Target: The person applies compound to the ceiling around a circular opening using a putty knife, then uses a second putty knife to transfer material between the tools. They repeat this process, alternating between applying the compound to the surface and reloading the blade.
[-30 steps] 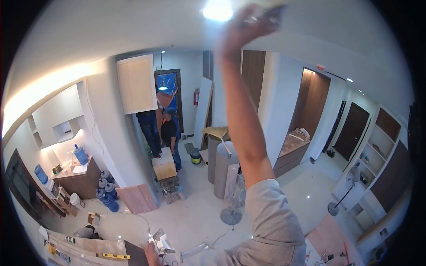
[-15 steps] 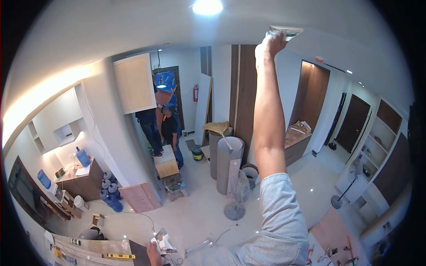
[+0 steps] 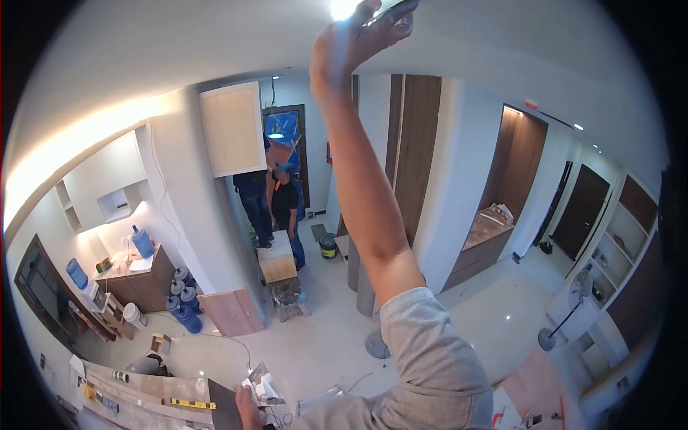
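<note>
– Doing what with the right hand (image 3: 344, 46)?
– Wrapping bent fingers round the scraper (image 3: 397, 11), holding it near the ceiling (image 3: 502, 36).
– And with the left hand (image 3: 248, 410)?
– Gripping the tray (image 3: 258, 369), partly hiding the fingers.
– Risking what?
– Perhaps losing the scraper by loosening overhead, or spilling white paste (image 3: 269, 389) by tipping the tray.

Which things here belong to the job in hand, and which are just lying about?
Likely part of the job:
flat tool in the right hand
ceiling near it
white material by the left hand

Likely just lying about:
yellow level
blue water bottles
white bucket
standing fan
</note>
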A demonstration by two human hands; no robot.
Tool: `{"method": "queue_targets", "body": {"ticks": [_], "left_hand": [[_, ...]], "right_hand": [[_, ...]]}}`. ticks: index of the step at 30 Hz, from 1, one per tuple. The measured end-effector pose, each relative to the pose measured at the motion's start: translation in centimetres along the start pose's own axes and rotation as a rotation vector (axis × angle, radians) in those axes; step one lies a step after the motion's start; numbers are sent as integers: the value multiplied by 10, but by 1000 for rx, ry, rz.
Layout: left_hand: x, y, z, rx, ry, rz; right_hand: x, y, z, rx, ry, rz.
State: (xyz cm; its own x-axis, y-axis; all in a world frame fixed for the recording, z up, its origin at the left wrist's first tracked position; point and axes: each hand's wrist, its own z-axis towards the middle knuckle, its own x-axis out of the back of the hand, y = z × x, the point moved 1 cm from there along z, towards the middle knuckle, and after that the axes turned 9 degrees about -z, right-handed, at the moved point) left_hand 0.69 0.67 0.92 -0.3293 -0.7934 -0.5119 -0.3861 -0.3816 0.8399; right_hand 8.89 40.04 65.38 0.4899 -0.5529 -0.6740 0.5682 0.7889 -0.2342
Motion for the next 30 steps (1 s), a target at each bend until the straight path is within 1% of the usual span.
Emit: {"method": "queue_targets", "body": {"ticks": [1, 2, 3, 4, 6, 8, 10, 12, 13, 14, 16, 17, 18, 20, 23, 26, 27, 28, 30], "left_hand": [[-3, 2, -1, 22, -5, -31], [-3, 3, -1, 2, -22, 44], [-2, 4, 1, -20, -37, 119], [0, 6, 2, -41, -50, 197], [8, -6, 11, -33, -64, 121], [9, -10, 13, -33, -47, 96], [2, -7, 6, -42, 3, 120], [16, -17, 12, -52, -1, 179], [22, -20, 14, -58, -1, 208], [23, -20, 13, -53, 9, 195], [20, -19, 12, -43, 27, 168], [14, -14, 8, -26, 21, 137], [7, -6, 2, -9, 14, 107], [5, -4, -2, 9, 19, 88], [15, -14, 5, 6, 37, 110], [33, -33, 22, 12, 23, 74], [37, -39, 26, 19, 20, 45], [42, -43, 29, 25, 18, 15], [42, -39, 26, 24, -10, 69]], "right_hand": [[8, 3, -4, -56, -54, 189], [20, 4, -7, -113, -107, 379], [44, 2, -3, -153, -132, 502], [44, 11, -5, -333, -136, 601], [43, 38, -12, -690, -142, 792], [31, 84, -3, -941, -260, 914], [18, 113, 6, -1022, -249, 1039], [21, 131, 14, -1143, -436, 1173], [8, 150, 9, -1219, -400, 1261], [13, 146, 17, -1208, -346, 1331], [-3, 171, 22, -1244, -426, 1501], [-13, 192, 23, -1614, -494, 1736], [-8, 186, 29, -1754, -525, 1858], [2, 179, 40, -1793, -753, 1943], [0, 184, 45, -1853, -925, 2005], [-10, 183, 48, -1981, -911, 1888], [-10, 181, 51, -1972, -917, 1822], [-11, 178, 52, -1948, -915, 1822], [-12, 176, 53, -1898, -909, 1820]]}}
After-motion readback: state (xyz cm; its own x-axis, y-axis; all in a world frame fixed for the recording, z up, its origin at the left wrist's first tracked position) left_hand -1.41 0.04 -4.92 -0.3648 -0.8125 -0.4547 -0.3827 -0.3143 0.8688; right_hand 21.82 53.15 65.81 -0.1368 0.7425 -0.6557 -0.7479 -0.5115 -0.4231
